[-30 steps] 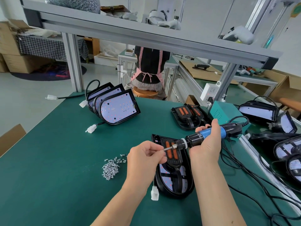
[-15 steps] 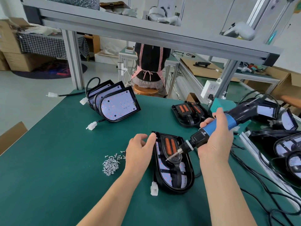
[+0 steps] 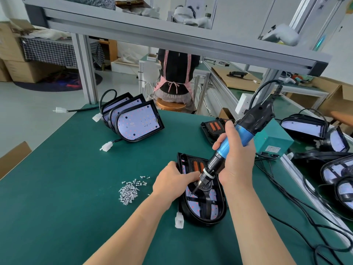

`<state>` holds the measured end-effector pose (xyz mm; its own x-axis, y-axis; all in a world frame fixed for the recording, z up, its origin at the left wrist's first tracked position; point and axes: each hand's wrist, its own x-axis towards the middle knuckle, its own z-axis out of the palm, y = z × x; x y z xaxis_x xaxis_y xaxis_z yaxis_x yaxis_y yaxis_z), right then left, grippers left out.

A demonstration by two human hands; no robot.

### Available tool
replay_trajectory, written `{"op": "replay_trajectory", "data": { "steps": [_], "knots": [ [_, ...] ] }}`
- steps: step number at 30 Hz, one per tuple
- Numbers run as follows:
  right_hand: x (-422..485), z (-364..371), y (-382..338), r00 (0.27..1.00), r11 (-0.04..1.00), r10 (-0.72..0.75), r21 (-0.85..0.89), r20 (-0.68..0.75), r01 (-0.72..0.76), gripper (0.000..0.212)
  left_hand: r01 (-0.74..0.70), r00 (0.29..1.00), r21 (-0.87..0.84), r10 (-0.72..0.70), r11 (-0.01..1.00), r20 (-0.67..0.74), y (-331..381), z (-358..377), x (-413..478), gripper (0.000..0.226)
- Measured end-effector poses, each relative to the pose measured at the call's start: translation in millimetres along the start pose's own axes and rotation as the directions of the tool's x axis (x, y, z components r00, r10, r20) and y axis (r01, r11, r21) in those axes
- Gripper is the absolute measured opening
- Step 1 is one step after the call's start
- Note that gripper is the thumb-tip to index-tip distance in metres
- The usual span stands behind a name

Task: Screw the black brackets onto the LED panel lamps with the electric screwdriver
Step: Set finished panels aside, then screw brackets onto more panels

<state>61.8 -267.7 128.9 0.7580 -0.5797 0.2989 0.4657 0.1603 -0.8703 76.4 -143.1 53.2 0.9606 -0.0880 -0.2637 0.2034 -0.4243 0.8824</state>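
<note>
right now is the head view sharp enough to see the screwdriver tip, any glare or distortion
Head view: the bit of the electric screwdriver is small and slightly soft but visible on the LED panel lamp; lighting is even, with faint shadows and no strong glare; wide-angle distortion bows the shelf beam overhead.

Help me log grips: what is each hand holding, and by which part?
The right hand grips the electric screwdriver by its blue barrel. The left hand grips nothing; its fingers press the lamp.
</note>
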Motion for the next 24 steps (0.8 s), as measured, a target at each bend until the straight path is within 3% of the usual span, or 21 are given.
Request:
{"op": "replay_trajectory", "data": {
  "steps": [6, 13, 24],
  "knots": [
    [-1.0, 3.1, 3.6, 0.999, 1.000, 0.004, -0.010, 0.039, -0.003, 0.030, -0.008, 1.000, 0.005, 0.008, 1.000, -0.001, -1.2, -0.5, 1.9, 0.060],
    [-5.9, 11.4, 5.3, 0.981, 0.995, -0.046, -0.077, 0.188, 0.062, 0.017, -0.011, 1.000, 0.029, 0.012, 1.000, -0.019, -1.5, 1.1, 3.5, 0.059],
    [-5.7, 7.0, 6.6, 0.974, 0.997, -0.032, -0.058, 0.223, 0.046, 0.017, -0.010, 0.999, 0.012, 0.011, 1.000, -0.043, -1.6, 3.1, 4.0, 0.064]
  ]
}}
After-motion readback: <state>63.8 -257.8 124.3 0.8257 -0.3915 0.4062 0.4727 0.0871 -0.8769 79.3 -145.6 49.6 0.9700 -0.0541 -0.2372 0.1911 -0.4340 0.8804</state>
